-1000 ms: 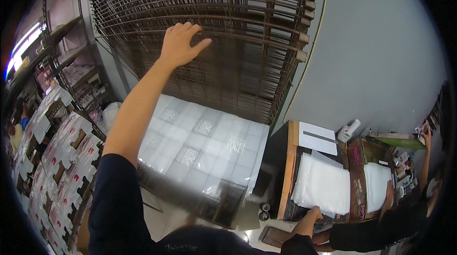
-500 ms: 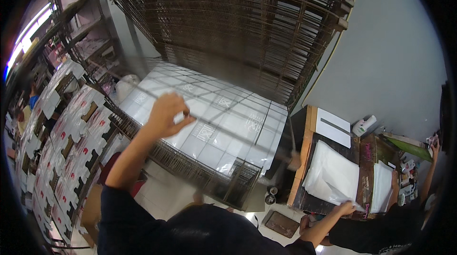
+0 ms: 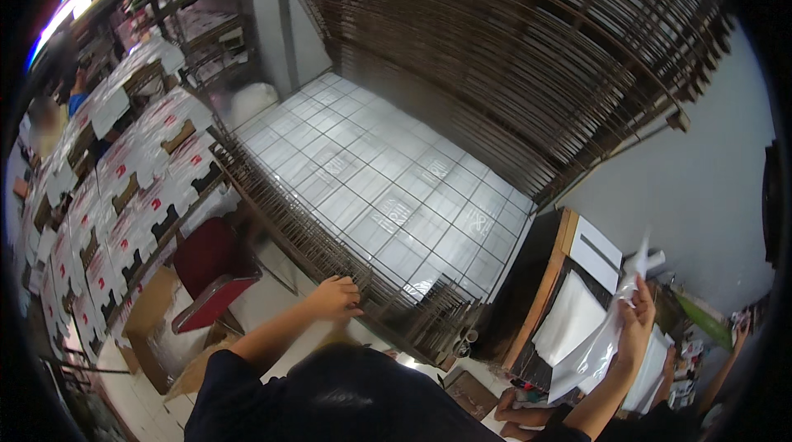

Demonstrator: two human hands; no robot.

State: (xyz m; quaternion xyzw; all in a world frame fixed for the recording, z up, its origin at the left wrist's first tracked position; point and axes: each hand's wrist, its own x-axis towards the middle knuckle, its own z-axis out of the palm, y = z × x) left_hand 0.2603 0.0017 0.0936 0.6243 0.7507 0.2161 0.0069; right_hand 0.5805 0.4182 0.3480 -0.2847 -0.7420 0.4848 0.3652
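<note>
My right hand point(image 3: 637, 314) grips a thin, translucent plastic sheet point(image 3: 609, 351) by its upper edge, and the sheet hangs bent over the dark worktable. Beside it lies a pile of whitish plastic sheets point(image 3: 571, 318). At the front edge of the wire drying rack point(image 3: 305, 246), my left hand point(image 3: 334, 298) has loosely curled fingers with nothing visible in them; whether it touches the rack is unclear. A lowered wire grid lies over clear sheets with white print point(image 3: 396, 211) on the rack.
Many raised wire shelves point(image 3: 511, 46) lean back above the rack. A red chair point(image 3: 216, 273) and an open cardboard box point(image 3: 157, 335) stand to the left, near rows of white cartons point(image 3: 124, 186). A co-worker's arms point(image 3: 726, 359) reach in at the far right.
A wire grid has come down flat over the printed sheets. My left hand has let go of it and dropped nearer to me. My right hand has lifted a plastic sheet off the pile.
</note>
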